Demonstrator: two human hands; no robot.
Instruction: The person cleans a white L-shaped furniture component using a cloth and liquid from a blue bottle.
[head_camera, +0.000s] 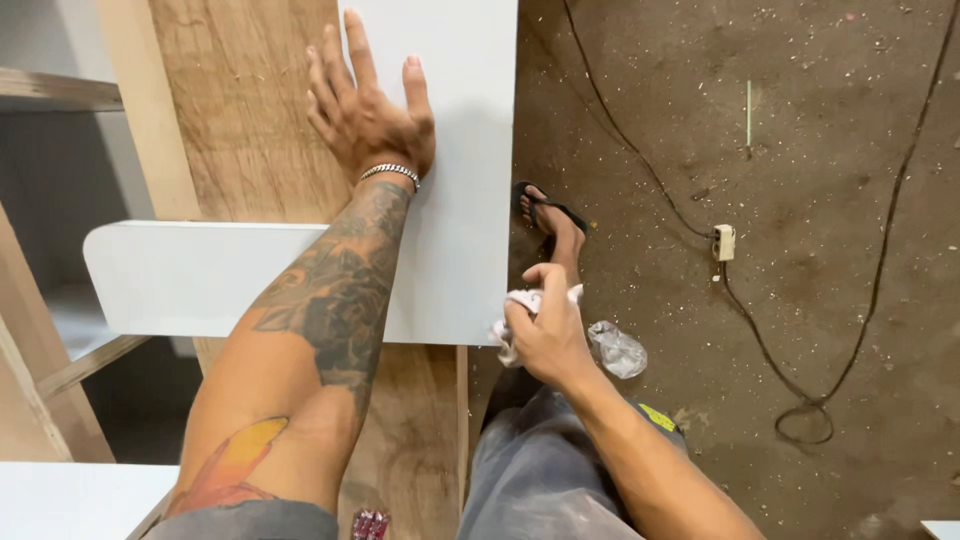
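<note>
My left hand (368, 110) lies flat with fingers spread, pressing on the left edge of a white L-shaped panel (465, 150) that rests on a brown plywood sheet (245, 110). A metal bracelet circles that wrist. My right hand (543, 330) is closed on a crumpled white rag (508, 335) just off the panel's lower right corner, above my knee. The panel's shorter arm (180, 275) with a rounded corner stretches to the left under my forearm.
A black cable (880, 260) loops across the dusty concrete floor to a white plug socket (724, 242). A crumpled clear plastic bag (618, 350) lies by my sandalled foot (555, 222). Another white board (70, 495) sits at bottom left; wooden frame pieces (45, 400) stand at left.
</note>
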